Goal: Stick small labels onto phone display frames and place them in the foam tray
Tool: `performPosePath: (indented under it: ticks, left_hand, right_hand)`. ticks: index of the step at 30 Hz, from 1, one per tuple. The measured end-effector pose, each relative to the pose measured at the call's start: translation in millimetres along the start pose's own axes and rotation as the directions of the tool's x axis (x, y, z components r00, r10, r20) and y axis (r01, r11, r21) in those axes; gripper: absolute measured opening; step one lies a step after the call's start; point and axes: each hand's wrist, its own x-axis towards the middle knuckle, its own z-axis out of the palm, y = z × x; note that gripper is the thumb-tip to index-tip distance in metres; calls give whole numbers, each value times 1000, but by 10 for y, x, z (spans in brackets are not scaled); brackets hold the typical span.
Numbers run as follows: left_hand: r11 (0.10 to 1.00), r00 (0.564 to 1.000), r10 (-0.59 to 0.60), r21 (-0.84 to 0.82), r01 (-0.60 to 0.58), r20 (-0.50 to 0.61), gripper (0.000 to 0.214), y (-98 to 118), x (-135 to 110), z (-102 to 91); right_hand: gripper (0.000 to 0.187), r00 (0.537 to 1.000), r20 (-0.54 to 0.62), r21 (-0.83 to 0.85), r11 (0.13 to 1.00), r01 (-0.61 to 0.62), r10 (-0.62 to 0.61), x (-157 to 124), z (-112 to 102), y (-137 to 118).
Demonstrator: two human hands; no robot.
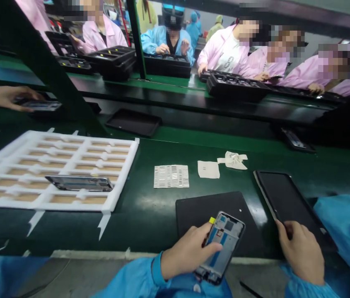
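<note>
My left hand is closed around a phone frame, thumb across its inner side. The frame is silver-grey with blue strips inside, and a yellow tab sticks out by its top corner. It is tilted over the front edge of a black mat. My right hand grips the near left edge of a shallow black tray with thumb and fingers; the fingertips are partly hidden. Left of me, another phone frame rests in a white slotted foam tray.
A sheet of barcode labels, a white paper square and a crumpled paper lie mid-bench. Behind stands a black tray. A co-worker's blue sleeve is close on the right; another person's hand holds a device at left.
</note>
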Motion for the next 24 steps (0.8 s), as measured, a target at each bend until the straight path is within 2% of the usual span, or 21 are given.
performPosePath:
  ticks: [4, 7, 10, 12, 15, 17, 19, 21, 24]
  left_hand:
    - [997, 1000, 10, 81, -10, -4, 25, -1, -91, -116]
    - [997, 1000, 21, 74, -20, -19, 25, -15, -160, -227]
    - [998, 999, 20, 62, -17, -39, 24, -26, -224, -308]
    - [997, 997, 3, 73, 3, -73, 27, -34, -278, -330]
    - [998, 990, -19, 62, 28, -143, 35, -43, -394, -337]
    - [999, 983, -26, 41, 34, -182, 38, -34, -465, -355]
    - [997, 973, -26, 61, 41, -227, 37, -1, -487, -412]
    - [994, 963, -1, 109, 31, -271, 36, 43, -422, -525]
    - [980, 929, 126, 187, -63, -347, 38, 77, -163, -774]
  right_hand:
    - [40, 984, -176, 23, 999, -33, 37, 130, -182, 29]
    - [36, 948, -317, 60, 998, 22, -2, 545, -293, -176]
    - [37, 917, -371, 117, 972, 203, -147, 1200, -172, -611]
    - [37, 909, -380, 183, 949, 258, -174, 1633, 2, -1015]
    - [33, 910, -295, 281, 884, 374, -291, 2015, 249, -1673]
    - [33, 897, -233, 396, 806, 440, -375, 2018, 345, -2057]
    - [28, 855, -143, 529, 691, 492, -499, 1868, 385, -2343]
    - [21, 772, -57, 623, 581, 523, -634, 1671, 398, -2523]
    - [17, 661, 35, 670, 508, 541, -750, 1475, 425, -2649]
